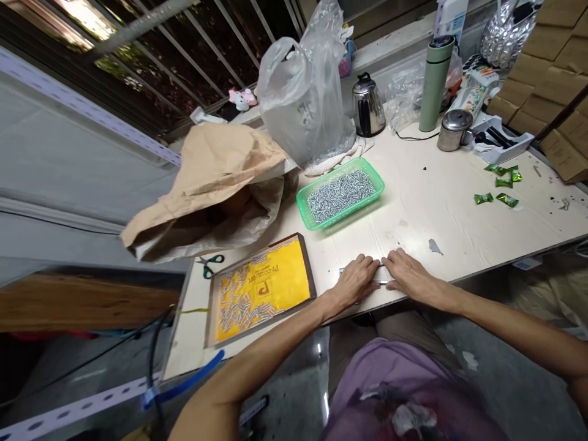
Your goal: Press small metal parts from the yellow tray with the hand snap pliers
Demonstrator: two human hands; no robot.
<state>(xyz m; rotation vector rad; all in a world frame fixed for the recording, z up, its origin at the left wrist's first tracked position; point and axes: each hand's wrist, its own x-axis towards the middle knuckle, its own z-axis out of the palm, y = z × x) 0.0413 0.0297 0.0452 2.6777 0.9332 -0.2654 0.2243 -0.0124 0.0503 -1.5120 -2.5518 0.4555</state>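
Note:
Near the table's front edge, my left hand [357, 280] and my right hand [408, 275] lie close together with curled fingers on a flat, light metallic piece [381, 275]. Its middle shows between them, and the rest is covered by my hands. Behind them stands a green basket [327, 224] full of small silvery metal pins [342, 193]. To the left, a shallow tray [309, 269] with a yellow bottom holds many similar pins [243, 311], mostly on its left side.
Brown paper sack [225, 165], scissors [211, 267] and plastic bag [298, 98] are on the left and back. Kettle [368, 107], green flask [434, 86], metal cup [454, 130], white tray [509, 147], green-wrapped candies [504, 182] and cardboard boxes [551, 73] stand to the right.

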